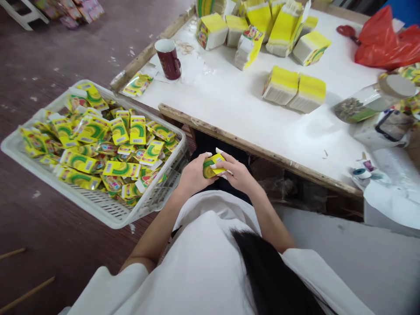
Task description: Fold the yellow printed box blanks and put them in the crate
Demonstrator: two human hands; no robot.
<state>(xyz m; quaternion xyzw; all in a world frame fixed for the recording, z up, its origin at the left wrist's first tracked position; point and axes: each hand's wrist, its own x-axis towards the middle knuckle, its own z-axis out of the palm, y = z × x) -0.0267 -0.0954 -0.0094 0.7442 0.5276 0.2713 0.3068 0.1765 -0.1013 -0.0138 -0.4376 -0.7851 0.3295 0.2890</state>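
Above my lap, in front of the table edge, I hold a yellow and green printed card packet (211, 164) between both hands. My left hand (194, 174) closes around its left side, thumb near the top edge. From the right, the fingers of my right hand (236, 171) lie across it, with pale tips on its face. How many layers the packet has is hidden by my fingers. Left of my hands stands a white plastic basket (123, 218) heaped with similar yellow packets (121, 169). On the white table, two stacks of yellow cards (293, 89) stand side by side.
The white table (226, 98) has a wooden edge. On it are a maroon mug (168, 59), more yellow card stacks (252, 26), a red plastic bag (382, 41), a lidded jar (374, 98) lying tilted and a loose packet (138, 84). Wooden sticks (29, 292) show at lower left.
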